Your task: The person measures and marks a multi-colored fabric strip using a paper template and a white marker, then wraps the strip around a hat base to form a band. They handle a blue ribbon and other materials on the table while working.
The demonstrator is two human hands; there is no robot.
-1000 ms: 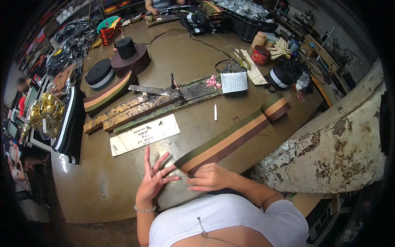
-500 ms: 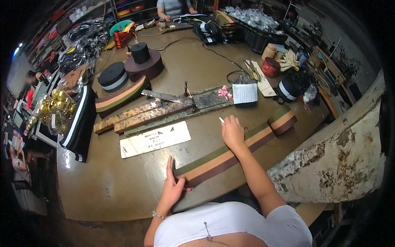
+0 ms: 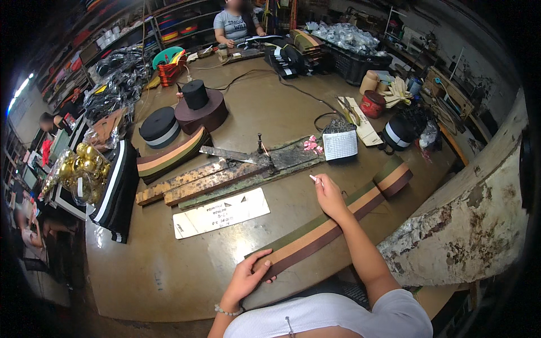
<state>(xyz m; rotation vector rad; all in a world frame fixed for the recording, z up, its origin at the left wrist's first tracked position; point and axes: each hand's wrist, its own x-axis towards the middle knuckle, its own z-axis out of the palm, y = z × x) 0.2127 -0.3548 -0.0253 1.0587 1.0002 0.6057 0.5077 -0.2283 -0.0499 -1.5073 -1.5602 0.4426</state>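
A length of webbing (image 3: 315,239) in green, tan and maroon stripes runs slantwise across the near part of the table. My left hand (image 3: 248,279) grips its near left end, fingers over the top face and a fingertip showing past the lower edge. Between the fingertips of my right hand (image 3: 331,197) is a small white stick (image 3: 313,177) that looks like chalk. That hand is just beyond the webbing's green edge, and its forearm crosses over the strip. At the far right end the webbing rises into a curled roll (image 3: 394,177).
Beyond the webbing lie a marked cardboard template (image 3: 222,214) and a wooden board (image 3: 225,179) with metal pieces. Folded striped webbing (image 3: 172,158) and dark rolls (image 3: 201,114) stand at left. A paper-fronted box (image 3: 340,145) and red tin (image 3: 372,104) are at right. A person (image 3: 236,28) sits opposite.
My left hand's index finger, earlier stretched out past the webbing's end, now bends over the strip with the others. My right hand keeps the white stick. The whole view has shifted slightly.
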